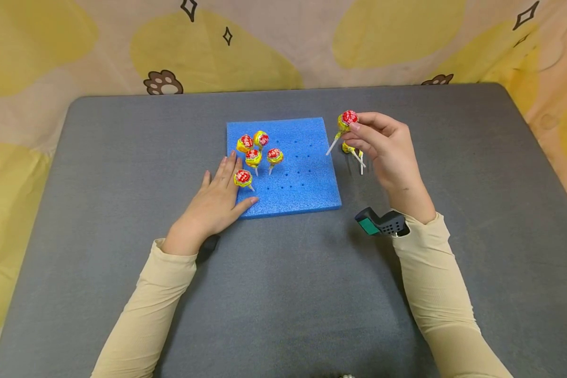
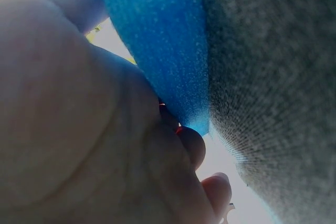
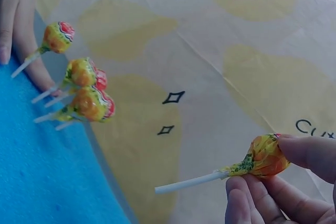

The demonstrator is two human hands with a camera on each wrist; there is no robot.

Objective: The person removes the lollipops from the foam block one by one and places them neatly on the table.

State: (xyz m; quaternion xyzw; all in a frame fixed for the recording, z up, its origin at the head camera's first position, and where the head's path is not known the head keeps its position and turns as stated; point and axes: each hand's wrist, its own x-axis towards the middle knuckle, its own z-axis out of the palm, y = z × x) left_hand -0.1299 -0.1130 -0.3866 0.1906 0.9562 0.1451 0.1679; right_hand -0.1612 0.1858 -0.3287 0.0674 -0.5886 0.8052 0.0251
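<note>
- My right hand (image 1: 391, 149) pinches the held lollipop (image 1: 347, 120) by its wrapped head, between thumb and fingers; the white stick is free and slants down and leftward, its tip near the right edge of the foam pad (image 1: 307, 194).
- My left hand (image 1: 214, 202) lies at the pad's left side with fingers extended and thumb spread away from them; the thumb tip rests on the pad's top, close to the front edge.
- Five planted lollipops (image 1: 275, 156) stand with their sticks in the left part of the pad, red-and-yellow heads uppermost; the frontmost is just beside my left hand.
- Rows of small holes (image 1: 302, 185) mark the pad's remaining surface.
- Loose lollipops (image 1: 347, 148) lie on the grey table (image 1: 283, 283) to the right of the pad, partly hidden by my right hand; two sticks show.
- A patterned cloth (image 1: 264, 47) hangs behind the table.
</note>
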